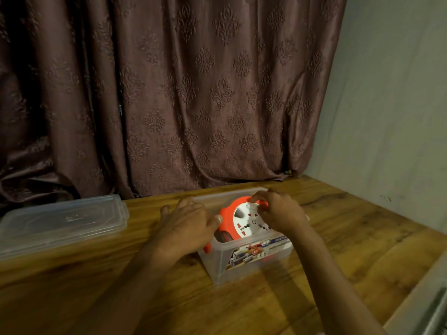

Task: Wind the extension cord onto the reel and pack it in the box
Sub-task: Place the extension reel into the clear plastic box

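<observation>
The wooden table (350,238) carries a clear box (242,259) at lower centre, the orange reel (226,212) tilted inside. The right hand (281,212) curls its fingers on the reel's rim; the left hand (186,223) rests flat, fingers straight, beside it. The lid (60,220) lies at left.

Wooden table (338,238), patterned maroon curtain (193,93), pale wall (391,105), dim light

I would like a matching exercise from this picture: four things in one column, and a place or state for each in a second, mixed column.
1. reel
2. lid
3. left hand
4. right hand

a. lying on the table, left of the box
b. fingers curled at the reel's top edge
c. inside the clear box
d. fingers spread at the box's left side

Pairs: 1-c, 2-a, 3-d, 4-b
</observation>
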